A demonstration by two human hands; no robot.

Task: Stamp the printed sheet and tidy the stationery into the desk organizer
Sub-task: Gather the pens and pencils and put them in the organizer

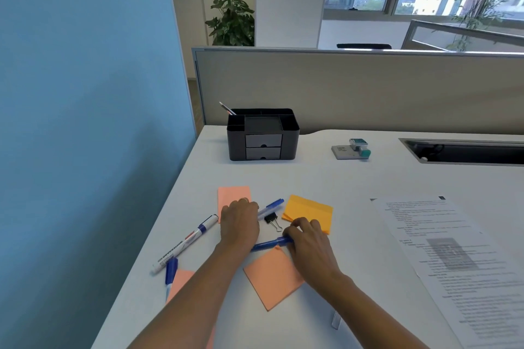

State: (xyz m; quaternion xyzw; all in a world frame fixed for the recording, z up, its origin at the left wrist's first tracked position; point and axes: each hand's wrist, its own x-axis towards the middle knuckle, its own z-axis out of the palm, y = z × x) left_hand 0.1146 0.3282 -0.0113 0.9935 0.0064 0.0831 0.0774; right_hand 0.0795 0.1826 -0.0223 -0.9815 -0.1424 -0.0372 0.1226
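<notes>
My right hand (307, 241) is closed on one end of a dark blue pen (266, 245) lying on the white desk. My left hand (239, 221) rests palm down over a pink sticky pad (234, 195) and the near end of a blue-capped pen (272, 206); whether it grips that pen is hidden. A black binder clip (272, 220) lies between my hands. An orange sticky pad (309, 211) sits behind my right hand, a peach one (273, 278) below it. The black desk organizer (263, 134) stands at the back. The printed sheet (453, 258) lies to the right, the stamp (359, 147) on its pad beyond.
A white whiteboard marker (185, 244) and a blue marker (171, 270) lie at the desk's left edge, over another pink pad (181, 280). A cable slot (465, 151) opens at back right. A beige partition (354, 88) closes the far side, a blue wall the left.
</notes>
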